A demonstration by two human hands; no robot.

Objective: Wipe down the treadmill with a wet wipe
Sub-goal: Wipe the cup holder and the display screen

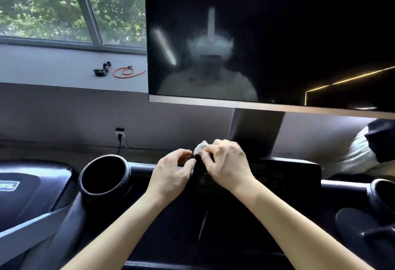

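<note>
The right fingers are curled tight and pinch a small crumpled white wipe, which sticks up and to the left out of their tips. The left fingers are bent too, with thumb and forefinger closing on the wipe's lower left edge, so the wipe sits between the two sets of fingertips and is held off the machine. Most of it is bunched up, and how much is tucked inside the right hand cannot be seen. The left hand is just beside the right, and both bare forearms reach in from the near edge.

The hands are held above the middle of the black treadmill, in front of its console. A round cup holder opens to the left of the hands and a second holder sits at the right edge. The treadmill's hood shows low at far left.

Above the console stands a large dark screen, which carries a dim reflection of the person. To its left is a window with green trees outside. On the sill lie a red cord and a few small black items. Below the sill, a plug sits in a wall outlet.
</note>
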